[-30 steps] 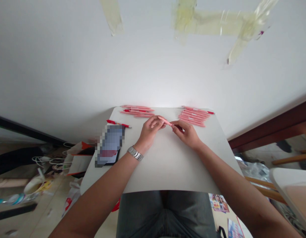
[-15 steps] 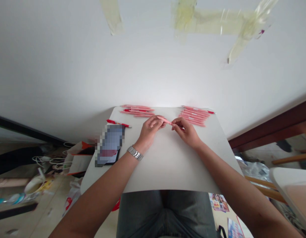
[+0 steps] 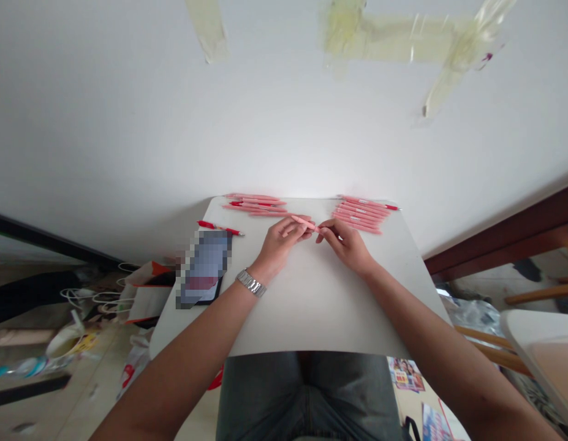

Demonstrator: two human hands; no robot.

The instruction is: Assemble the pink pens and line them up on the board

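Observation:
Over the far middle of a small white table (image 3: 311, 306), my left hand (image 3: 284, 240) is closed round a pink pen (image 3: 304, 222). The pen points right toward my right hand (image 3: 345, 245), whose fingers pinch its tip end. A silver watch (image 3: 251, 283) sits on my left wrist. One group of several pink pens (image 3: 256, 206) lies at the table's far left. Another group of pink pens (image 3: 359, 215) lies at the far right, close behind my right hand.
A single red pen (image 3: 219, 229) lies near the left edge, above a dark tablet (image 3: 203, 267) with a blurred screen. A white wall stands right behind the table. Bags and clutter cover the floor at left; wooden furniture stands at right.
Both hands have shifted slightly toward the far edge with the pen; my right hand's fingers have slid closer to the pen's tip. Nothing else on the table has moved.

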